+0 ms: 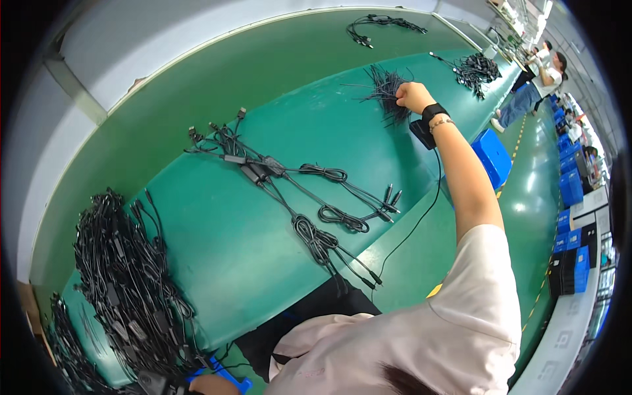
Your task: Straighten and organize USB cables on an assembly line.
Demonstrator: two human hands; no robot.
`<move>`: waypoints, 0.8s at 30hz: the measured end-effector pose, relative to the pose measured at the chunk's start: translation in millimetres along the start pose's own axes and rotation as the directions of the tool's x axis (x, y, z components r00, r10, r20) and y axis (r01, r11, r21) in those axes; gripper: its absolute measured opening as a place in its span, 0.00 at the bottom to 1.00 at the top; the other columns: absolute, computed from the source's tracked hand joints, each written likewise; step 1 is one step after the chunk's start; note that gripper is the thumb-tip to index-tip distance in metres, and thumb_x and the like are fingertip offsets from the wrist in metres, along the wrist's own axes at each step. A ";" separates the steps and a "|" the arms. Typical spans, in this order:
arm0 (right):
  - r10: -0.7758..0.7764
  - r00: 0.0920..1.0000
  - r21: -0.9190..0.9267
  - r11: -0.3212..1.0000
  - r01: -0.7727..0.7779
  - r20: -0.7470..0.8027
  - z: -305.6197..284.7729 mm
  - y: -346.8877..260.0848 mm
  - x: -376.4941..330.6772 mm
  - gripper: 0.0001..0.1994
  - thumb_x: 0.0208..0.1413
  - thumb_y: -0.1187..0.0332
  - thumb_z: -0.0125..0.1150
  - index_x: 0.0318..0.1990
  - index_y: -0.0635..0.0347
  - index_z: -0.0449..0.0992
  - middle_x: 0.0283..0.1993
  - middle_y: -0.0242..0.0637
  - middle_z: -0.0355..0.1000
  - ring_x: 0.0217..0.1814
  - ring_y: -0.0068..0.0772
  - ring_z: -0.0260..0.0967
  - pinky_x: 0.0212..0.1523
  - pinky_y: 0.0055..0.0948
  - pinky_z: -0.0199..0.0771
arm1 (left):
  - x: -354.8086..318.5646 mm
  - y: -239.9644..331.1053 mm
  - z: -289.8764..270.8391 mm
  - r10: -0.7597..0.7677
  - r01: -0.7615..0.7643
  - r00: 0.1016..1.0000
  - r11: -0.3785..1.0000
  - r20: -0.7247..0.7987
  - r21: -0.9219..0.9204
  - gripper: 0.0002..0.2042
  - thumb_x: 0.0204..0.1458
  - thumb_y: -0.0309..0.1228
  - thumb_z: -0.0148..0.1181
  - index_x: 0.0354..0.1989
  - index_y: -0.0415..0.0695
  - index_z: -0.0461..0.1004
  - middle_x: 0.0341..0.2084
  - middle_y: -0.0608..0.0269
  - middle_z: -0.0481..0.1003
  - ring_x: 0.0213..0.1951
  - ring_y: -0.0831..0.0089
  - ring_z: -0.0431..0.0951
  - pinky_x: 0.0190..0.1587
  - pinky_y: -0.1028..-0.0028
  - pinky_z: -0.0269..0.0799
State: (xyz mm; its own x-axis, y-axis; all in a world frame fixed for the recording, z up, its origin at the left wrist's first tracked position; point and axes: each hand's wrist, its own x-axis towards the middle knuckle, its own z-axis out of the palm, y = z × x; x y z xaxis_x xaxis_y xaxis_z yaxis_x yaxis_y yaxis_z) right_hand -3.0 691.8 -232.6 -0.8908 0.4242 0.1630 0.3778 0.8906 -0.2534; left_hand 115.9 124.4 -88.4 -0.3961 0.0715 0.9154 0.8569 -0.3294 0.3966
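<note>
Black strands (384, 90) are lying far right; the right hand (416, 98) is pinching its fingertips together there. Teasing strands out gently is probably avoiding tangles. Left hand isn't showing.

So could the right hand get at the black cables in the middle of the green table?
Probably yes. The right hand is by the pile of thin dark strips; beyond those, the green table looks bare up to the black cables, and nothing covers them.
</note>
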 end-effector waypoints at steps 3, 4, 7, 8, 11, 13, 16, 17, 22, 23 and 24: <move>-0.003 1.000 0.019 1.000 0.004 -0.013 7.1 -1.3 0.9 0.06 0.37 0.71 0.62 0.26 0.58 0.74 0.27 0.38 0.73 0.32 0.37 0.70 0.34 0.31 0.69 | 3.9 2.3 -2.3 0.081 -0.075 0.996 0.986 0.037 -0.152 0.24 0.50 0.36 0.52 0.56 0.46 0.55 0.39 0.61 0.63 0.26 0.62 0.71 0.29 0.60 0.64; 0.013 1.000 0.035 0.999 -0.013 -0.018 6.3 2.7 1.8 0.06 0.38 0.71 0.61 0.27 0.58 0.74 0.26 0.38 0.72 0.31 0.36 0.70 0.33 0.30 0.69 | 9.8 4.1 1.2 0.056 -0.051 0.997 0.995 0.057 -0.081 0.16 0.50 0.34 0.51 0.44 0.46 0.55 0.32 0.63 0.61 0.23 0.67 0.67 0.26 0.65 0.59; 0.028 0.998 0.127 0.992 -0.020 -0.056 2.2 8.1 -1.1 0.06 0.39 0.72 0.60 0.28 0.58 0.73 0.26 0.37 0.72 0.30 0.32 0.69 0.33 0.28 0.68 | 15.8 8.3 5.4 0.001 -0.008 0.995 0.998 0.097 0.070 0.10 0.50 0.31 0.48 0.22 0.46 0.55 0.17 0.66 0.57 0.16 0.76 0.57 0.21 0.75 0.49; 0.029 0.995 0.198 0.980 -0.010 -0.091 -0.4 8.7 -2.4 0.06 0.40 0.72 0.60 0.29 0.59 0.73 0.26 0.36 0.72 0.30 0.30 0.68 0.33 0.27 0.68 | 10.4 7.7 2.3 0.102 -0.105 0.991 0.994 0.091 0.034 0.09 0.50 0.31 0.49 0.32 0.44 0.55 0.21 0.66 0.59 0.15 0.74 0.59 0.20 0.73 0.51; 0.045 0.991 0.305 0.952 -0.005 -0.126 -3.3 12.3 -2.6 0.07 0.41 0.73 0.59 0.31 0.59 0.72 0.27 0.35 0.71 0.30 0.28 0.67 0.34 0.25 0.67 | 1.2 7.1 -4.8 0.300 -0.298 0.951 0.954 0.073 -0.042 0.21 0.50 0.29 0.51 0.53 0.41 0.57 0.27 0.64 0.62 0.12 0.69 0.62 0.19 0.68 0.54; 0.061 0.991 0.369 0.929 -0.014 -0.115 -1.0 13.5 0.2 0.07 0.42 0.73 0.59 0.32 0.59 0.71 0.28 0.35 0.71 0.31 0.28 0.67 0.35 0.26 0.66 | -0.2 10.6 -7.8 0.304 -0.312 0.943 0.949 0.137 0.039 0.21 0.49 0.28 0.52 0.53 0.40 0.57 0.28 0.64 0.63 0.15 0.69 0.65 0.19 0.70 0.56; -0.144 0.988 0.207 0.966 0.152 -0.054 4.6 -9.9 4.1 0.10 0.41 0.74 0.58 0.35 0.57 0.73 0.31 0.38 0.72 0.36 0.35 0.70 0.38 0.29 0.68 | 2.4 15.3 -5.3 0.307 -0.336 0.936 0.924 0.171 0.183 0.12 0.50 0.28 0.50 0.42 0.40 0.59 0.27 0.63 0.65 0.20 0.72 0.66 0.22 0.71 0.58; -0.193 0.976 0.175 0.962 0.209 -0.104 7.9 -9.7 -0.7 0.12 0.40 0.74 0.58 0.37 0.57 0.72 0.34 0.39 0.72 0.39 0.36 0.69 0.40 0.30 0.68 | 5.0 7.1 -5.0 0.317 -0.351 0.933 0.905 0.169 0.240 0.06 0.51 0.29 0.49 0.30 0.40 0.62 0.25 0.63 0.65 0.24 0.75 0.66 0.25 0.72 0.59; -0.335 0.939 -0.038 0.942 0.333 -0.073 2.0 12.9 -5.8 0.08 0.40 0.72 0.58 0.31 0.62 0.75 0.33 0.40 0.71 0.40 0.42 0.67 0.46 0.32 0.65 | -1.4 -49.5 -42.2 -0.332 0.298 0.943 0.835 -0.008 0.463 0.04 0.38 0.21 0.56 0.25 0.39 0.70 0.19 0.57 0.69 0.23 0.60 0.70 0.26 0.71 0.66; -0.353 0.928 -0.075 0.935 0.346 -0.118 2.9 22.3 -1.1 0.06 0.42 0.73 0.57 0.29 0.63 0.74 0.30 0.41 0.71 0.37 0.42 0.68 0.43 0.32 0.67 | 1.4 -64.4 -40.7 -0.433 0.343 0.899 0.790 0.066 0.508 0.04 0.40 0.18 0.53 0.26 0.39 0.70 0.21 0.57 0.70 0.23 0.60 0.70 0.26 0.72 0.66; -0.303 0.941 -0.069 0.953 0.295 -0.154 7.2 30.3 5.7 0.05 0.42 0.73 0.57 0.29 0.62 0.74 0.31 0.41 0.72 0.35 0.41 0.69 0.39 0.32 0.68 | -7.7 -75.8 -40.0 -0.520 0.378 0.845 0.748 0.128 0.546 0.03 0.42 0.24 0.56 0.26 0.40 0.69 0.23 0.58 0.70 0.26 0.60 0.70 0.28 0.69 0.67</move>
State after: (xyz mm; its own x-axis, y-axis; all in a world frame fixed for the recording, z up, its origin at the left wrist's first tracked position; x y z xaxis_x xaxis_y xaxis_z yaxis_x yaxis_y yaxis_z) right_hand 1.5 720.0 -246.2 -0.9133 0.1549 0.3766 0.1143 0.9852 -0.1280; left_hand 40.8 111.1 -128.2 -0.7378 0.3518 0.5761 0.6714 0.2945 0.6801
